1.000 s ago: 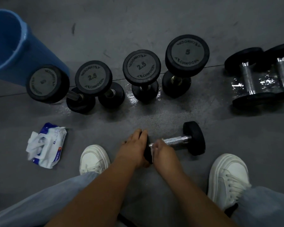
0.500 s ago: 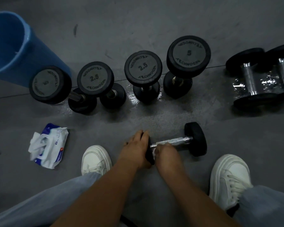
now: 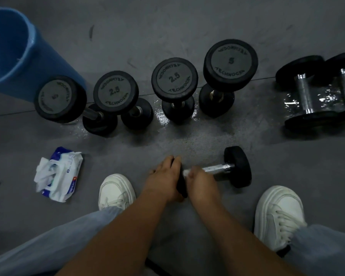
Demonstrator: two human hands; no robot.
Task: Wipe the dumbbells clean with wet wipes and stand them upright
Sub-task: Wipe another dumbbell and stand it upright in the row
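Between the white shoes (image 3: 116, 192), the lying dumbbell (image 3: 219, 168) is resting on the grey floor (image 3: 187, 26). The left hand (image 3: 163, 176) is curling its fingers over the dumbbell's left head, and the right hand (image 3: 202, 183) is still pinching a wet wipe (image 3: 186, 172) at the handle's left end, barely shifted. Left of that dumbbell, an open wipes pack (image 3: 58, 176) is spilling crumpled wipes. Beyond it, four upright dumbbells (image 3: 175, 79) are standing in a row. Two more (image 3: 307, 96) are lying far right, a blue bucket (image 3: 28, 66) is showing only its inner wall far left, and open floor is stretching behind.

Black-headed dumbbells (image 3: 236, 166) with chrome bars, blue bucket (image 3: 12, 54) upper left, white-and-blue wipes pack (image 3: 58, 174), white shoes (image 3: 116, 191), grey floor (image 3: 167, 20).
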